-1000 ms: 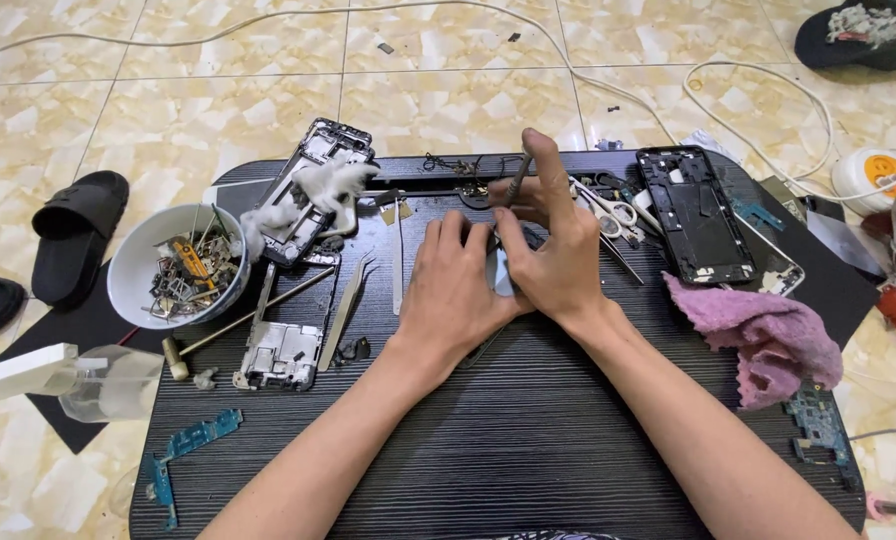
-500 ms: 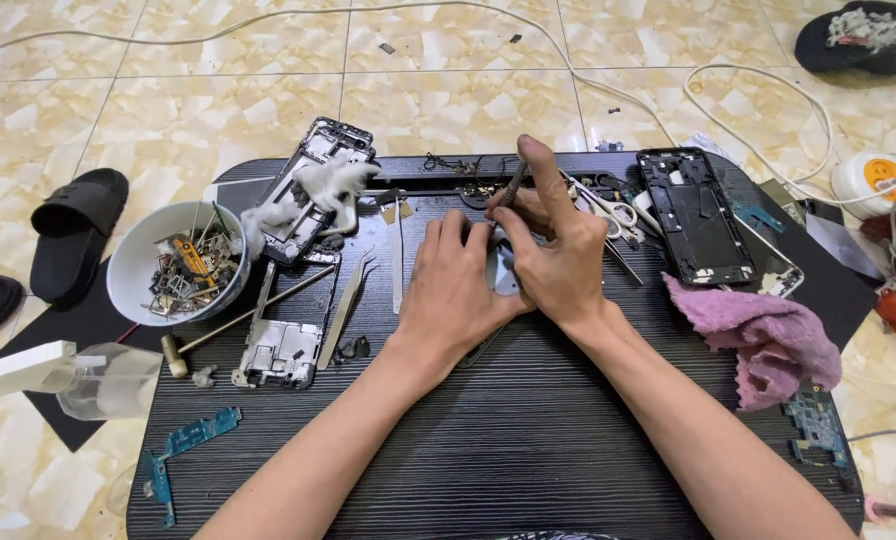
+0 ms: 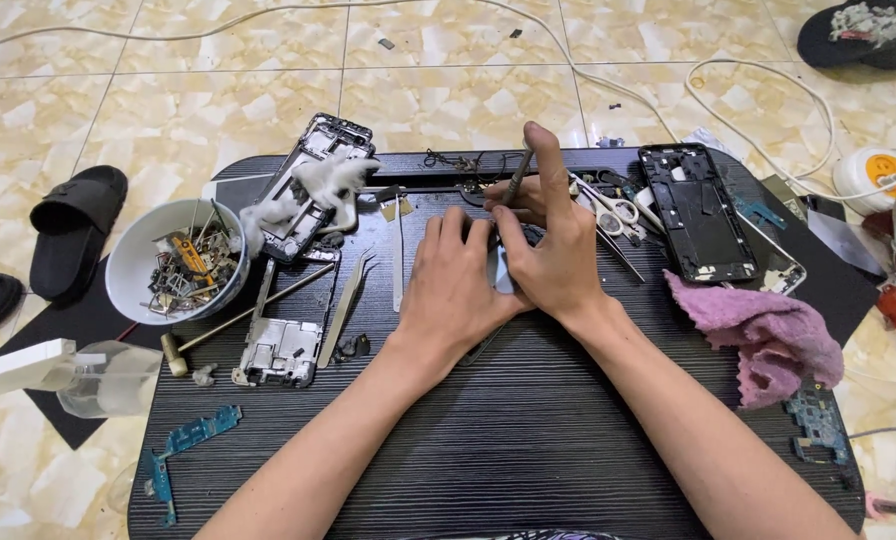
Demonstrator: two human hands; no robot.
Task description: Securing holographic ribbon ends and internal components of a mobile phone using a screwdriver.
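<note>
Black ribbed board (image 3: 528, 450) (cluttered) on marbled floor tiles (image 3: 448, 90).

Both forearms reach up from six o'clock, converging at centre. Left hand (image 3: 453, 285) lies palm-down, fingers toward twelve. Right hand (image 3: 553, 245) presses beside it, index finger raised, thumb tucked.

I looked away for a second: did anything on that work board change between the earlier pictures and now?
Hardly. The right hand keeps its grip on the thin metal tool, which has tipped slightly more upright. The left hand stays pressed on the small part between both hands. The bowl of scrap parts, tweezers, phone frame and pink cloth have not moved.
</note>
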